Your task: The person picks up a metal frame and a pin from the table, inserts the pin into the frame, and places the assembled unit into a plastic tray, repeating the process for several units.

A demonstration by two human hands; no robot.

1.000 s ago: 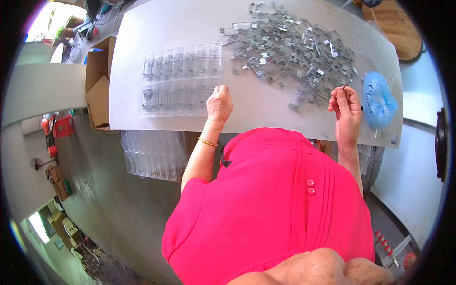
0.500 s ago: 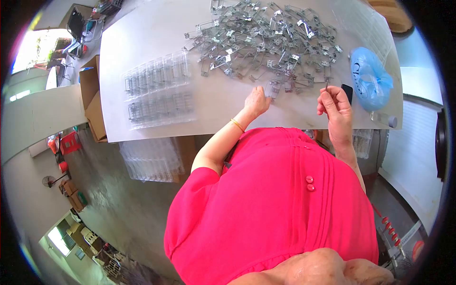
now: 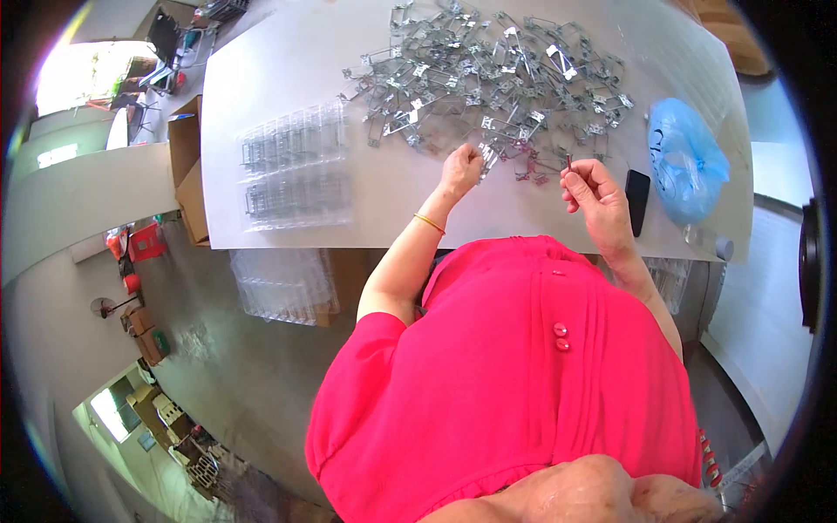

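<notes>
The left hand (image 3: 460, 171) reaches forward with the forearm angled toward one o'clock, a thin bangle (image 3: 428, 223) at the wrist, and its fingers are curled shut on a metal clip (image 3: 486, 159) at the near edge of the clip pile (image 3: 497, 74). The right hand (image 3: 590, 186) is raised just off the table (image 3: 288, 52), wrist bent, thumb and fingertips pinched on a small pin (image 3: 569, 161) that stands nearly upright; it sits at three o'clock of the left hand, near it but apart. The pile spreads at twelve o'clock of both hands. A clear tray (image 3: 295, 166) with rows of slots lies at nine o'clock of the left hand, well apart. A dark phone (image 3: 637, 200) lies just beside the right hand at three o'clock, with a blue bag (image 3: 689, 161) beyond it.
</notes>
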